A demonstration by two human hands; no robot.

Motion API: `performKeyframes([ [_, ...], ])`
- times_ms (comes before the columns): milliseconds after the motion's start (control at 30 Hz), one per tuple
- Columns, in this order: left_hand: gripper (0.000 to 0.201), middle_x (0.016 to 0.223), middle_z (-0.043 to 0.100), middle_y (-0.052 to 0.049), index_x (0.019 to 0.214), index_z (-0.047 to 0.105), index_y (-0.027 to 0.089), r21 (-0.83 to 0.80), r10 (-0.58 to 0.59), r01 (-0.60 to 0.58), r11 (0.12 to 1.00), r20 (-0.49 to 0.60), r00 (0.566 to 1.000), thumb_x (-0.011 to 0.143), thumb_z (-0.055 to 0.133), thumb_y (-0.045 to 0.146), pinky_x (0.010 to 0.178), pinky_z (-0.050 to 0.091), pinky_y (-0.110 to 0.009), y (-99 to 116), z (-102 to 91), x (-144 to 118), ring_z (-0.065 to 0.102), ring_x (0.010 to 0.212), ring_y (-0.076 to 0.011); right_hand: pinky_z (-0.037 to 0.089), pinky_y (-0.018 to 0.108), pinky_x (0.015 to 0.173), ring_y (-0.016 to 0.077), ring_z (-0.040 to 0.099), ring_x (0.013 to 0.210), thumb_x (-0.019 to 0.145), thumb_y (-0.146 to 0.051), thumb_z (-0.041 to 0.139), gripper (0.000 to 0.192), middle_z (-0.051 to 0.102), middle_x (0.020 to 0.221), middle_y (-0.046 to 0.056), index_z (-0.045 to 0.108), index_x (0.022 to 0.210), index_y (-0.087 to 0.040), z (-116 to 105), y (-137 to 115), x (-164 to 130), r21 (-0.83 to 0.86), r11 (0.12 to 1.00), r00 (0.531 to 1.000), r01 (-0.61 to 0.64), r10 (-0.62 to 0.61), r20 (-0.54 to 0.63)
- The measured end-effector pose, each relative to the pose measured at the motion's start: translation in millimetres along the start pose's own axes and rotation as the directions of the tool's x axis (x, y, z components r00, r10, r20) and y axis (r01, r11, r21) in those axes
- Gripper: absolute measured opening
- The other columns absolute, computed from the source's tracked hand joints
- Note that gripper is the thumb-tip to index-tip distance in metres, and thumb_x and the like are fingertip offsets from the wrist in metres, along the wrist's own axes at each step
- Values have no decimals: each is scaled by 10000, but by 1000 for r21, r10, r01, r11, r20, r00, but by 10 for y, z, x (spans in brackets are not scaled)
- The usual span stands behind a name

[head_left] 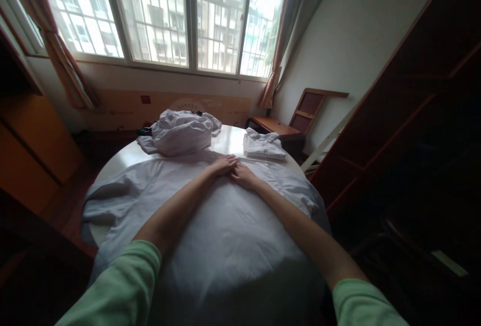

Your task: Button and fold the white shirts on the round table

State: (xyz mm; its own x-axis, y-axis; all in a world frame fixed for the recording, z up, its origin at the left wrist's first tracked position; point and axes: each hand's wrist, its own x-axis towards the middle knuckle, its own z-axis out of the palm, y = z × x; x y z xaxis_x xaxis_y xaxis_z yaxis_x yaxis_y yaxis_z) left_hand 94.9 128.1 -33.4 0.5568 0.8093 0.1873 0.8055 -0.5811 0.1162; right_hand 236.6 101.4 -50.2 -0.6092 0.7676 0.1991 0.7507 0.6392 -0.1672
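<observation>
A white shirt [225, 230] lies spread over the round table, its body hanging over the near edge and a sleeve stretched out to the left. Both arms reach forward to the shirt's far part. There my left hand [224, 164] rests on the cloth, fingers extended and lying flat. Beside it, my right hand [244, 175] also lies on the fabric, its fingertips meeting those of the left. Fine detail of the fingers is small at this distance. Past the hands, a folded shirt [264, 144] with its collar on top sits at the right.
A heap of crumpled white clothes [184, 133] stands at the back left of the white table [124, 154]. Behind it are a cardboard panel [131, 105] and barred windows. A wooden chair [280, 125] is at the back right, near a dark red wooden panel [394, 95].
</observation>
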Motion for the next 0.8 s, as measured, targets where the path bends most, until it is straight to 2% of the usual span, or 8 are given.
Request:
performKeyframes([
  [100, 467, 1420, 418, -34, 1319, 442, 248, -13, -129, 129, 992, 11, 992, 924, 262, 421, 1053, 298, -334, -141, 77, -75, 363, 1301, -199, 228, 345, 1094, 220, 285, 1352, 910, -451, 359, 591, 340, 1451, 157, 388, 1367, -77, -94, 196, -149, -51, 991, 991, -124, 127, 46],
  [167, 500, 1454, 366, -36, 1349, 403, 253, -15, -204, 205, 979, 34, 978, 913, 273, 460, 1079, 264, -359, -187, 98, -117, 315, 1335, -216, 209, 360, 1103, 224, 239, 1371, 919, -473, 309, 612, 292, 1476, 144, 355, 1387, -82, -166, 372, -283, -91, 968, 969, -234, 240, 64],
  [267, 507, 1470, 338, -36, 1362, 388, 260, -20, -226, 227, 974, 44, 973, 909, 279, 462, 1087, 252, -372, -197, 103, -148, 292, 1348, -225, 186, 368, 1111, 222, 203, 1384, 922, -459, 286, 604, 257, 1494, 120, 326, 1404, -97, -284, 654, -524, -127, 926, 928, -356, 366, 69],
  [367, 510, 1470, 336, -53, 1362, 390, 245, -26, -221, 222, 975, 31, 975, 910, 278, 452, 1082, 260, -381, -189, 104, -157, 295, 1346, -234, 204, 336, 1105, 202, 246, 1369, 923, -400, 302, 543, 301, 1481, 95, 363, 1387, -123, -397, 898, -765, -123, 902, 905, -413, 422, 52],
  [533, 491, 1462, 353, -32, 1359, 389, 271, -33, -229, 229, 973, 18, 973, 906, 305, 440, 1077, 267, -384, -192, 106, -171, 304, 1342, -228, 254, 347, 1076, 225, 354, 1306, 908, -360, 349, 496, 419, 1403, 147, 448, 1305, -79, -503, 1179, -1084, -135, 829, 840, -542, 538, -68],
  [600, 488, 1459, 359, -34, 1355, 394, 264, -34, -225, 225, 974, 15, 974, 905, 312, 434, 1080, 264, -382, -190, 100, -177, 312, 1338, -229, 301, 358, 1039, 240, 416, 1249, 881, -353, 398, 443, 500, 1324, 156, 519, 1220, -94, -524, 1254, -1177, -124, 807, 816, -578, 563, -133],
  [700, 472, 1434, 394, -61, 1330, 432, 229, -29, -214, 214, 976, -5, 977, 904, 331, 403, 1072, 281, -385, -162, 90, -192, 348, 1314, -239, 397, 332, 913, 242, 540, 1048, 804, -336, 482, 302, 619, 1080, 141, 627, 946, -113, -580, 1326, -1281, -38, 787, 773, -616, 594, -221],
  [800, 444, 1385, 452, -84, 1308, 460, 193, -25, -179, 177, 984, -106, 978, 890, 370, 316, 1063, 302, -358, -110, 93, -214, 400, 1275, -220, 442, 281, 713, 187, 578, 765, 765, -357, 485, 250, 625, 798, 61, 603, 746, -137, -712, 1364, -1349, 200, 762, 754, -616, 644, -129],
])
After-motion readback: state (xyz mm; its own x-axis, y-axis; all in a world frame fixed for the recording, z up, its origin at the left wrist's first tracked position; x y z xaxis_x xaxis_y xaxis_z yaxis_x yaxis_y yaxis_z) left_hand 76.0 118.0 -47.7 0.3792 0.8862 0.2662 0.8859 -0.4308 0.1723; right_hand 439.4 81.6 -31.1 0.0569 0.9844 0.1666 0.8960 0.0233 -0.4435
